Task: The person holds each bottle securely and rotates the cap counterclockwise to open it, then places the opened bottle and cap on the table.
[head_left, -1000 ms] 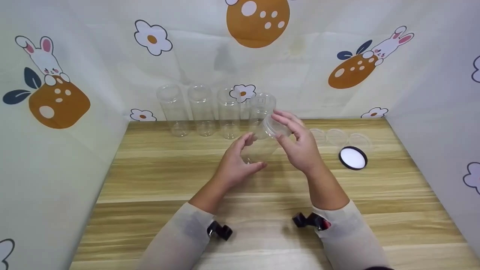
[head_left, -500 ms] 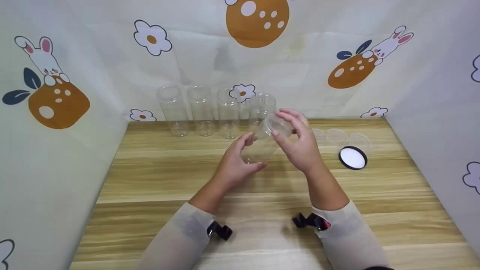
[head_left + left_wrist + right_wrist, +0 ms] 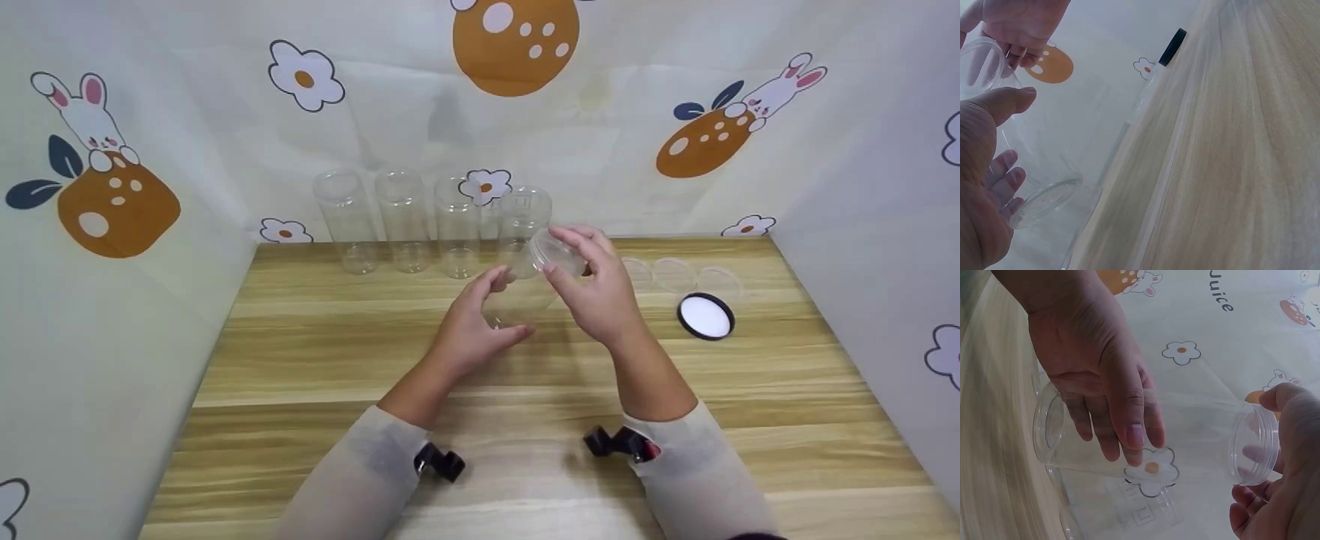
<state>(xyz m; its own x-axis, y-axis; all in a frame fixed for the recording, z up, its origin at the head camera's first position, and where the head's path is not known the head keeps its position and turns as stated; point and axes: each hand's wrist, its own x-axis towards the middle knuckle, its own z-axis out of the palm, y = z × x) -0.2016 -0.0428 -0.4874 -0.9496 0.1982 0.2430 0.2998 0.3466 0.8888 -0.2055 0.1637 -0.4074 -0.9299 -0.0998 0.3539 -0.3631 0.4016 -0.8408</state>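
Note:
A clear plastic jar [image 3: 517,304] is held tilted above the table, its threaded collar [image 3: 1255,444] up and to the right in the head view. My left hand [image 3: 469,326] grips its body near the lower end, thumb on one side and fingers on the other. My right hand [image 3: 600,289] holds the upper end, thumb and fingertips round the collar. I cannot tell whether a clear lid sits on it. In the left wrist view the jar's round base [image 3: 1047,202] shows below the left hand [image 3: 982,180].
Several tall clear jars [image 3: 349,225] stand in a row along the back wall. To the right lie three clear discs [image 3: 673,275] and a black-rimmed lid [image 3: 706,316] with a white inside. Printed cloth walls [image 3: 397,112] enclose the wooden table [image 3: 315,360].
The right thumb has shifted left along the collar, and the right fingers have curled closer round the jar's end. The left hand and jar have hardly moved.

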